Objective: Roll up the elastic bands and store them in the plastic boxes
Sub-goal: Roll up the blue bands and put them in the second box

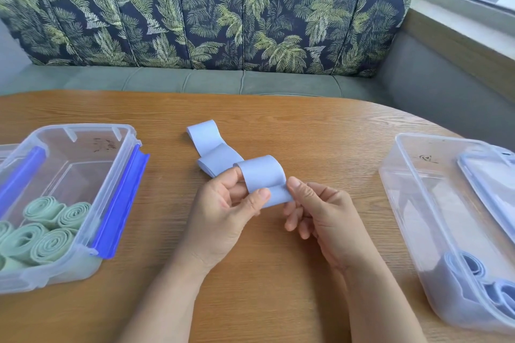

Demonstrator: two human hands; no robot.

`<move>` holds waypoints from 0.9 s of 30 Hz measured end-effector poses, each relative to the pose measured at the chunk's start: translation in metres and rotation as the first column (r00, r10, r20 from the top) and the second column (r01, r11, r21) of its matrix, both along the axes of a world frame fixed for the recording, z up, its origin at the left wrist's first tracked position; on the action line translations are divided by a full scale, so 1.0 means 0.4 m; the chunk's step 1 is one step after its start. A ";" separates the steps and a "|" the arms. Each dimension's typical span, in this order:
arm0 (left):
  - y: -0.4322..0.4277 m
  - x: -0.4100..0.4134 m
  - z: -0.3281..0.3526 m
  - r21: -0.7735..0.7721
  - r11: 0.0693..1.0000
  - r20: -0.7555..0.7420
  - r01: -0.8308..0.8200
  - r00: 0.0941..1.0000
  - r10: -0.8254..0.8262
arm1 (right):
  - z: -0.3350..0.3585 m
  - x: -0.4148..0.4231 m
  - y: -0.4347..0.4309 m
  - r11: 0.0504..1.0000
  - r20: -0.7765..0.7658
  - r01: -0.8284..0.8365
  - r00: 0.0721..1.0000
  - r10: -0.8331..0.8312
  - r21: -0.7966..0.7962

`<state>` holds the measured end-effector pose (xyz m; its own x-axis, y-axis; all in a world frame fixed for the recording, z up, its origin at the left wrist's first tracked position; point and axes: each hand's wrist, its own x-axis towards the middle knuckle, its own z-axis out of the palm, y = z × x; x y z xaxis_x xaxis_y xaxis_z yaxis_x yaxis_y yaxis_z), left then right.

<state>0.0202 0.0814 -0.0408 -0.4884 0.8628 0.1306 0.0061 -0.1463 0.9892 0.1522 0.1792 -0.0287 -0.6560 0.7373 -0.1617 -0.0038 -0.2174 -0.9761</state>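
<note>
A pale blue elastic band [262,172] lies folded across the middle of the wooden table [278,273], and its near end loops up between my hands. My left hand [223,211] pinches that end with thumb and fingers. My right hand [323,214] pinches the same end from the right with its thumb on top. A clear plastic box [83,131] with blue clips at the left holds several rolled green bands [47,231]. A second clear box [412,203] at the right holds rolled blue bands [473,270].
A clear lid [490,184] leans inside the right box. A sofa [211,14] with a leaf-print back runs behind the table's far edge. Bare wood lies between the boxes and my forearms.
</note>
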 end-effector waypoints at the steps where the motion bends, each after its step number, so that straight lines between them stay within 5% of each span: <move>1: 0.001 -0.002 -0.003 0.000 1.000 -0.002 -0.008 1.000 0.008 | 0.000 0.001 -0.001 1.000 -0.002 0.003 1.000 -0.003 0.004; 16: 0.001 -0.006 -0.006 -0.012 1.000 -0.006 0.000 1.000 0.000 | 0.001 0.010 0.002 0.996 -0.079 -0.087 0.993 0.088 0.016; 27: 0.010 -0.015 -0.013 -0.057 0.984 0.159 -0.166 0.972 0.173 | -0.002 0.013 -0.002 0.983 -0.017 -0.165 0.986 0.167 0.086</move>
<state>0.0143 0.0852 -0.0461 -0.6395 0.7688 0.0018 -0.1342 -0.1140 0.9844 0.1574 0.1783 -0.0297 -0.7734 0.6280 -0.0862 0.0014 -0.1342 -0.9910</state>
